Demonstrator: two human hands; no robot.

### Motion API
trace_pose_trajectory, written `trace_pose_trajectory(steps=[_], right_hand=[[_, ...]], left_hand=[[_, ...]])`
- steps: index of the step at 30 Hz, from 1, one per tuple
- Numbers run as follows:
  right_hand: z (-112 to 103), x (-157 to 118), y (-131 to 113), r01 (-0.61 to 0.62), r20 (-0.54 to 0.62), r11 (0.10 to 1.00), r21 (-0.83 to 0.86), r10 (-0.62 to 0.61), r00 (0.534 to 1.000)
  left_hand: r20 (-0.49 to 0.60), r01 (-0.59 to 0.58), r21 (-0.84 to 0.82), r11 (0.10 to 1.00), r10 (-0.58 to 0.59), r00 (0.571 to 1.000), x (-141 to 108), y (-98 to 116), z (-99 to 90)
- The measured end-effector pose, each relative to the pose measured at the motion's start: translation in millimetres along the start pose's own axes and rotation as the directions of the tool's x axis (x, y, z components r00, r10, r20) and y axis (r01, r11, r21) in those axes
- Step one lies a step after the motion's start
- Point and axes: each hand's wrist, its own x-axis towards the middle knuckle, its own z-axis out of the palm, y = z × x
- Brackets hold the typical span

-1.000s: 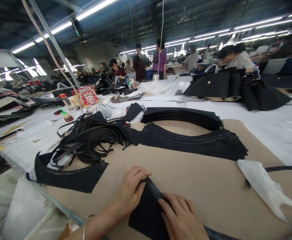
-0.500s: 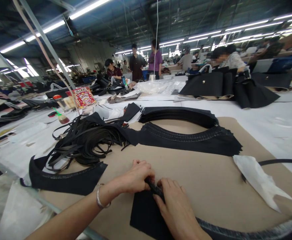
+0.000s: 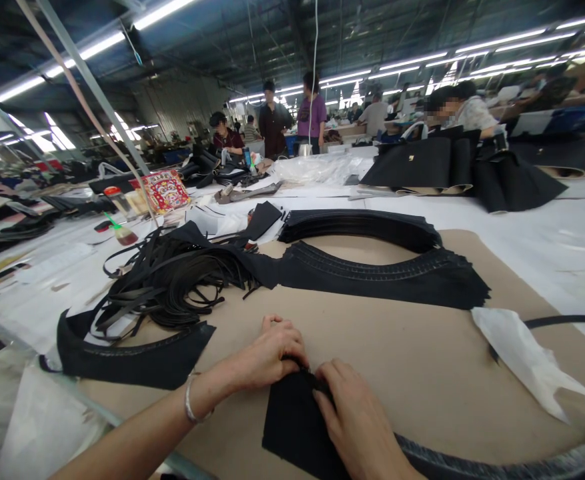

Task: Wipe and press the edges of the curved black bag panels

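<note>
A black panel of fabric or leather [image 3: 289, 423] lies on the tan board [image 3: 387, 340] in front of me. My left hand [image 3: 279, 350], with a silver bangle on its wrist, is closed on the panel's top edge. My right hand [image 3: 355, 410] grips the same edge just to the right, its thumb over the black material and its fingers bent behind. A narrow dark fold shows between the two hands. The fingertips are partly hidden. From under my right forearm a curved black edge with a greyish, rough rim [image 3: 517, 467] runs to the right.
Beyond my hands lie a stitched curved black piece [image 3: 372, 270] and a stack of curved pieces [image 3: 357, 227]. Black strips [image 3: 172, 273] are heaped at left, near another curved piece [image 3: 132, 360]. White paper [image 3: 527, 360] lies at right. Co-workers [image 3: 312, 117] are at the back.
Both hands stay at the panel's edge. My left fingers have shifted slightly, and the fold between the hands shows less than before. The view has turned a little.
</note>
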Motion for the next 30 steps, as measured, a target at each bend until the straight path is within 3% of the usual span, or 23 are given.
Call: trace_pose_trajectory(steps=[4,9,17,24,30], right_hand=[[11,-9,10,0.177,-0.081,0.984,-0.014,-0.178,0.981],[18,-16,14,0.31,-0.174,0.942,-0.128,-0.329,0.928],[19,-20,15,0.352,-0.201,0.879,-0.323,-0.427,0.882],[19,-16,14,0.371,-0.235,0.806,-0.461,-0.515,0.825],[19,-11,10,0.362,-0.182,0.784,-0.504,-0.506,0.843]], left_hand=[[-0.016,-0.046,0.051,0.998,0.047,0.999,-5,0,-2.4],[-0.033,-0.157,0.219,0.963,0.168,0.985,-11,-7,-2.8],[0.028,-0.217,0.296,0.93,0.218,0.975,-14,-16,-8.3],[-0.02,-0.224,0.315,0.922,0.243,0.97,-20,-32,-3.4],[-0.046,-0.246,0.336,0.909,0.276,0.96,-27,-45,3.3]])
